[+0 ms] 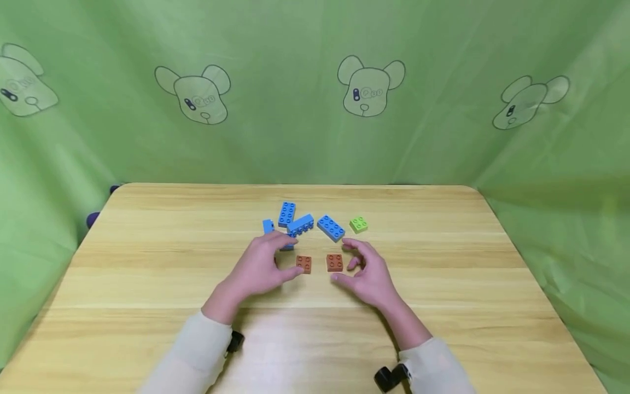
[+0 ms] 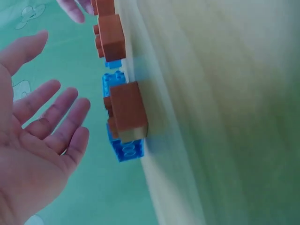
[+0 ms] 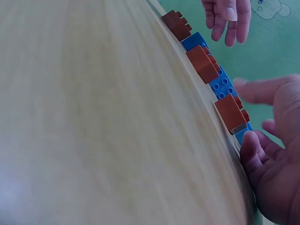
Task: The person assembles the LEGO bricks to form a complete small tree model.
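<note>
Head view: L hand [image 1: 261,264] & R hand [image 1: 370,275] are above the wood table [image 1: 147,273], fingers relaxed & apart, nothing gripped. Btwn them, studs up: L brown brick [image 1: 304,262], its corner overlapped by the L thumb tip, & R brown brick [image 1: 334,261], just beside the R thumb & fingers; can't tell re: contact. Behind are blue bricks, incl. one studs-up blue brick [image 1: 331,228] & one side-lying blue brick [image 1: 300,224], some partly hidden by L hand; green brick [image 1: 359,224] at far R of the grp. Pale sleeves [image 1: 197,347], green curtain [image 1: 285,148] w/ mouse-head outlines in bkgd. L wrist view: L hand palm open, fingers spread, apart from the bricks; third brown brick [image 2: 130,112] nearest, other two brown ones beyond, R hand fingertips at top edge. R wrist view: R hand fingers loosely bent, holding nothing, close by R brown brick; three brown bricks in a row, blue ones behind, L hand hanging loose up top.
</note>
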{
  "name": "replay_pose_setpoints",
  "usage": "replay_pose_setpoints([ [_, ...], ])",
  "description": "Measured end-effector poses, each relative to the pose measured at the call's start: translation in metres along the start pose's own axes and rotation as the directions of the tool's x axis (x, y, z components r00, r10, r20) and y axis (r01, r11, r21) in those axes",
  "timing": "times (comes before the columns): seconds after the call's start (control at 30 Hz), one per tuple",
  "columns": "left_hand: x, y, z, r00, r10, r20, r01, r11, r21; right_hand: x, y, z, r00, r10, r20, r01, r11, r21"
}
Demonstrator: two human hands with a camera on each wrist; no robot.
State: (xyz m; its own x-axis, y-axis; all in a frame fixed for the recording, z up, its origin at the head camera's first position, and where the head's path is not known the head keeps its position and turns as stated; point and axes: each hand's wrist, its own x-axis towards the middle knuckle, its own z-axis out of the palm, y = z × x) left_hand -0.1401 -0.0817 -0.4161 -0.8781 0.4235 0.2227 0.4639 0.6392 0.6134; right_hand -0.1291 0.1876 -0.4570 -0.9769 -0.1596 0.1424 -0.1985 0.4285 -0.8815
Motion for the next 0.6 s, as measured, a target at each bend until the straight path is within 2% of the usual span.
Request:
replay_pose_setpoints([
  [0.1, 0.003, -0.004, 0.0, 0.999, 0.004, 0.043, -0.003, 0.999, -0.043, 0.003, 0.003, 0.002, 1.0, -0.005, 0.012, 0.005, 0.999, -0.031],
  [0.37, 0.013, -0.014, 0.007, 0.989, 0.011, 0.146, 0.001, 0.996, -0.085, 0.007, 0.008, 0.002, 1.0, 0.007, 0.025, -0.004, 0.993, -0.12],
  [0.6, 0.017, -0.019, 0.011, 0.983, -0.008, 0.183, 0.027, 0.994, -0.106, 0.01, 0.008, 0.004, 0.999, -0.018, 0.046, 0.026, 0.985, -0.171],
])
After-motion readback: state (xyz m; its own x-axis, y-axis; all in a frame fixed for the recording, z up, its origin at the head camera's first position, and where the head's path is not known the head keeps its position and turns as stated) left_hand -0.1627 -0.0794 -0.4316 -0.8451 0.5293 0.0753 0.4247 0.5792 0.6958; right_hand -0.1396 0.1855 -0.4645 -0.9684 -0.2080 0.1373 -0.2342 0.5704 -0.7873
